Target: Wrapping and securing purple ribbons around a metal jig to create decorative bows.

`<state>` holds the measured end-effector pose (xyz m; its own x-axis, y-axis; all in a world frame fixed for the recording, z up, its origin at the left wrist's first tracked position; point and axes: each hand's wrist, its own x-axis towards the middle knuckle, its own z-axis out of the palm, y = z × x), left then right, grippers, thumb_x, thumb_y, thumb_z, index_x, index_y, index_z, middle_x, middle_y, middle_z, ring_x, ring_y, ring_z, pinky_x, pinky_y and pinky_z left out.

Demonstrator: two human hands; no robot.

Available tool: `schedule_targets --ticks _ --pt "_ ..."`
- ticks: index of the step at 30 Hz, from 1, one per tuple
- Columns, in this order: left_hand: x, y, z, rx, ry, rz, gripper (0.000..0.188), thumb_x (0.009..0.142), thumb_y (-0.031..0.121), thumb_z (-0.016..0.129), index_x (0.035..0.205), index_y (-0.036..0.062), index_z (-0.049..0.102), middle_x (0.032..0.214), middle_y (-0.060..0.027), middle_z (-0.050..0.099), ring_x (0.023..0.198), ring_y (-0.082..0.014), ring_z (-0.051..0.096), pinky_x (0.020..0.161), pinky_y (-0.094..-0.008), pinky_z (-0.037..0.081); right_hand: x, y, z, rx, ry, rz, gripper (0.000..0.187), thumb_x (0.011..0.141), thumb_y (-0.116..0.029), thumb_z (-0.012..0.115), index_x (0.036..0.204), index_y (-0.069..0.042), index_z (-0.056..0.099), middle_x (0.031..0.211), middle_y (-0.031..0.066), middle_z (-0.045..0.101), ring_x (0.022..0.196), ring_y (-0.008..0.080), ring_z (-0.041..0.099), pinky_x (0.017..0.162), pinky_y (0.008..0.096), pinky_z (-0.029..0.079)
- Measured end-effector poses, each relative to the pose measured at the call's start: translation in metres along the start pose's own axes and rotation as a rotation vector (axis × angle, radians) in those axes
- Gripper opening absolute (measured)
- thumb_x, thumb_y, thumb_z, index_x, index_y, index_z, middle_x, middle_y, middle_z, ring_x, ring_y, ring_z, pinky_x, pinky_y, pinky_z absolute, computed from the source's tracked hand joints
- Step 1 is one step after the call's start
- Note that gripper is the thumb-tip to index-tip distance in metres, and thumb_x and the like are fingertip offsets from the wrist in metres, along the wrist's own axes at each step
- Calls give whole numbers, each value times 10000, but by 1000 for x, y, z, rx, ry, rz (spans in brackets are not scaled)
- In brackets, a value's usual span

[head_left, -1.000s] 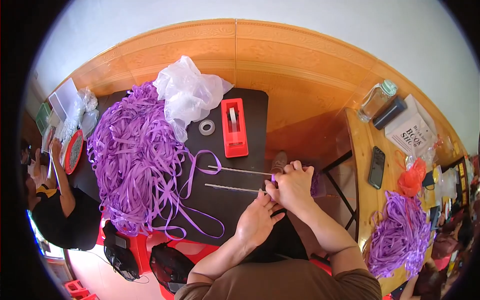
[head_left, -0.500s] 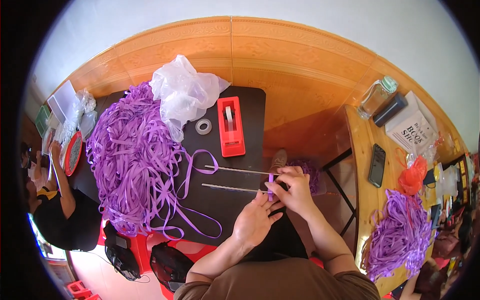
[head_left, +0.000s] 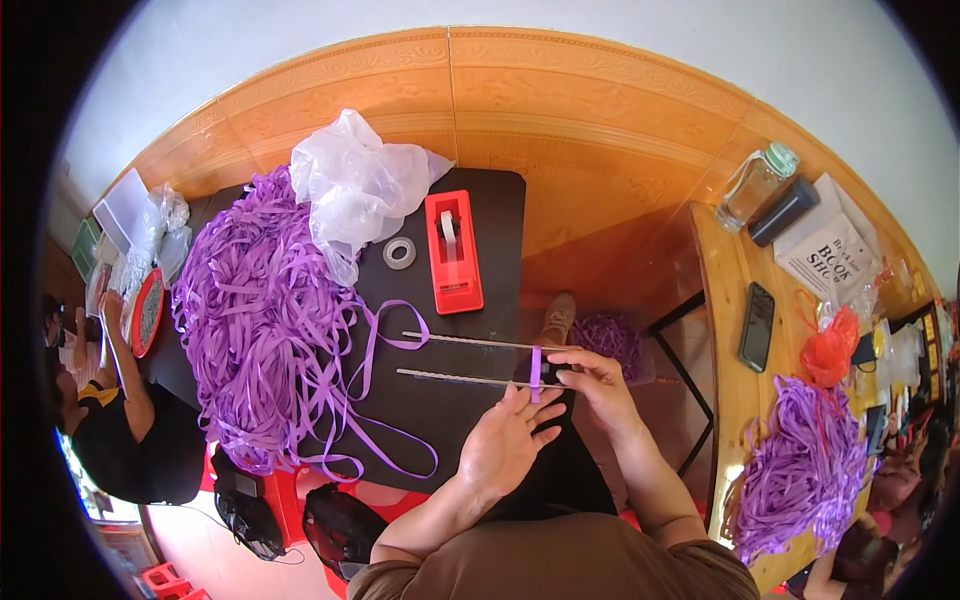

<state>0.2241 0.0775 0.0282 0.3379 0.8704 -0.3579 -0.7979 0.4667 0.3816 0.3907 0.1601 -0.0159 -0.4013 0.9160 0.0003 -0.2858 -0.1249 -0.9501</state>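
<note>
Two thin metal rods (head_left: 460,379) lie side by side, reaching past the right edge of a dark table. A band of purple ribbon (head_left: 536,375) spans both rods near their right ends. My left hand (head_left: 502,440) is open, palm up, its fingertips at the lower rod beside the band. My right hand (head_left: 600,388) is just right of the band, fingers bent, with a gap between thumb and forefinger; nothing shows in it. A loose ribbon strand (head_left: 422,322) loops over the upper rod from a big purple ribbon pile (head_left: 260,330).
A red tape dispenser (head_left: 455,285), a tape roll (head_left: 399,253) and a crumpled clear plastic bag (head_left: 355,185) rest on the dark table (head_left: 500,220). At right, a wooden table (head_left: 715,290) carries a phone (head_left: 757,327), bottles and more ribbon (head_left: 800,470). Another person (head_left: 130,440) works at far left.
My right thumb and forefinger have parted from the ribbon band and shifted slightly right. My left hand keeps its place by the rods. The whole view has moved a little.
</note>
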Motion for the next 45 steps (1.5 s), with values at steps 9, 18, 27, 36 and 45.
schedule_targets --ticks 9,18,27,36,45 --pt "0 -2 -2 -15 -10 24 511 948 472 407 1243 62 488 1231 -83 511 1188 -248 433 967 -390 330 -4 4 12 -10 -10 -41 218 817 45 591 1026 2 635 1183 106 572 1095 181 534 947 294 401" --pt "0 -2 -3 11 -28 22 543 949 476 397 1280 49 456 1304 -111 476 1197 -247 425 968 -388 329 -6 11 12 -28 211 -129 56 850 -28 562 846 -6 614 1148 136 594 999 163 557 876 294 418" --pt "0 0 1 17 -12 11 534 949 473 400 1282 61 463 1334 -122 461 1202 -246 421 968 -389 330 -7 6 6 403 88 227 301 899 -194 533 1056 53 605 1060 154 632 992 235 589 884 382 454" --pt "-1 0 1 6 -3 13 516 950 466 402 1276 71 470 1334 -119 461 1196 -247 426 965 -388 332 1 6 7 239 87 88 135 845 -73 614 936 19 655 1032 122 653 908 160 608 828 303 462" --pt "0 -1 -2 -5 -20 14 524 955 458 390 1290 60 453 1337 -117 459 1194 -241 426 965 -385 330 22 30 5 314 -74 289 88 835 -42 595 888 19 629 1009 124 647 888 172 607 825 301 484"
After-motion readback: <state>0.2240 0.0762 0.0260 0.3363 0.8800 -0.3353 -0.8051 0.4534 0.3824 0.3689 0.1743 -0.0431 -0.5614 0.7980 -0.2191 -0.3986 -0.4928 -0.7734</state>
